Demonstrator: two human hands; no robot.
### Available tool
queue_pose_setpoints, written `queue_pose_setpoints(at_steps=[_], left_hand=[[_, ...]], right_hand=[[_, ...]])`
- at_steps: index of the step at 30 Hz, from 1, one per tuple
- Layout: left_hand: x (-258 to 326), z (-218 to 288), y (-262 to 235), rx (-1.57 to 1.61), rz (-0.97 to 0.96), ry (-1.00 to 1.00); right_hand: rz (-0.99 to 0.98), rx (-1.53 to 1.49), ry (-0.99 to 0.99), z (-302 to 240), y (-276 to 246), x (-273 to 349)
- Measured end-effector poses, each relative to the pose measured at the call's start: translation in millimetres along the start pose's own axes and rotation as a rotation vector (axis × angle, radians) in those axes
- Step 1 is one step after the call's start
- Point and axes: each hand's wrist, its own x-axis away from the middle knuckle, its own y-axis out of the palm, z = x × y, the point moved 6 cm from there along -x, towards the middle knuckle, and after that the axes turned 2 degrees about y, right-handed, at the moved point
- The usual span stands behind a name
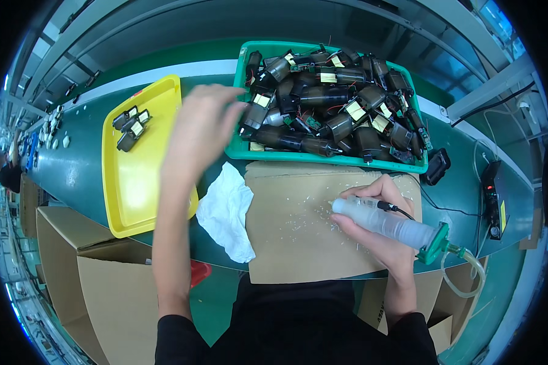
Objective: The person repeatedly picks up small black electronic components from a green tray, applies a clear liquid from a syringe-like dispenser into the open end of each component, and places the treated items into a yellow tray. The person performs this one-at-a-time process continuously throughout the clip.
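Observation:
My right hand (380, 222) is wrapped round a translucent dispensing syringe (386, 224), tilted over the cardboard sheet (298, 255). A green cap (435, 244) with a clear hose closes its rear end. Slightly blurred, my left hand (206, 125) is by the left rim of a green bin (323, 157), with thumb and forefinger apart and nothing visible between them. Dark, translucent cylindrical parts (326, 96) with small boards, wires and pale labels are heaped in that bin. Several small dark parts with pale labels (131, 128) lie in the yellow tray (119, 216) at the left.
A crumpled white cloth (226, 210) lies between the tray and the cardboard sheet, which is strewn with white bits. At the right stands a black controller box (494, 198) with cables. An open cardboard box (119, 298) is below the bench at left. Far left, another person (9, 170) is visible.

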Motion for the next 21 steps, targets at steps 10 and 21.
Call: queue_pose_setpoints(at_steps=[10, 21], left_hand=[[-17, 32, 21, 0.342, 0.056, -0.100], [22, 112, 62, 1.970, -0.644, -0.091]], right_hand=[[0.120, -0.066, -0.169, -36, -14, 4], [0.386, -0.262, -0.258, -61, -28, -3]])
